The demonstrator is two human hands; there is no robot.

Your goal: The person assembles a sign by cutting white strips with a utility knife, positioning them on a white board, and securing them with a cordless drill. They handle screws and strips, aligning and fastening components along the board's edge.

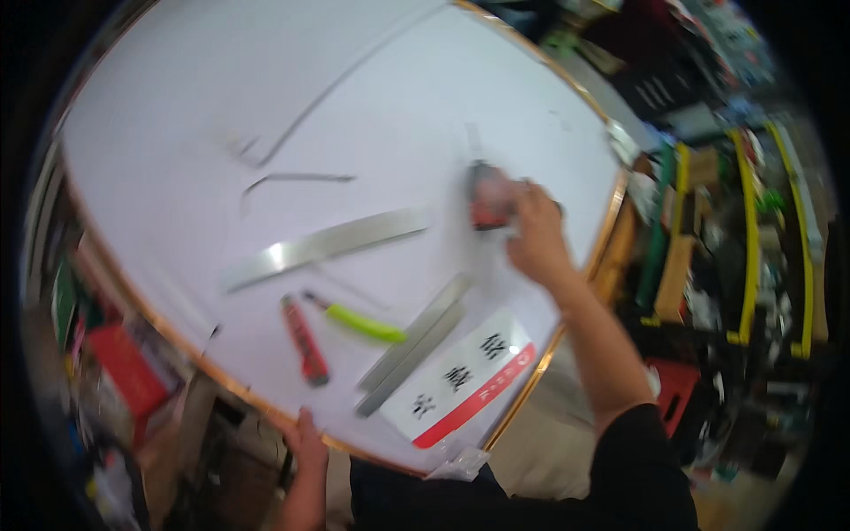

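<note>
My right hand (pixel 537 234) touches a blurred red-black tool (pixel 490 198).
My left hand (pixel 307 442) is at the table (pixel 177 177) edge; red cutter (pixel 305 342) beside green tool (pixel 365 325).

Workshop — hand tools (pixel 365 325), metal strips (pixel 328 246), worktable (pixel 168 168).

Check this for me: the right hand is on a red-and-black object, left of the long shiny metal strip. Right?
Not quite: the head view shows the right hand on the red-and-black object, but right of the long shiny metal strip.
</note>
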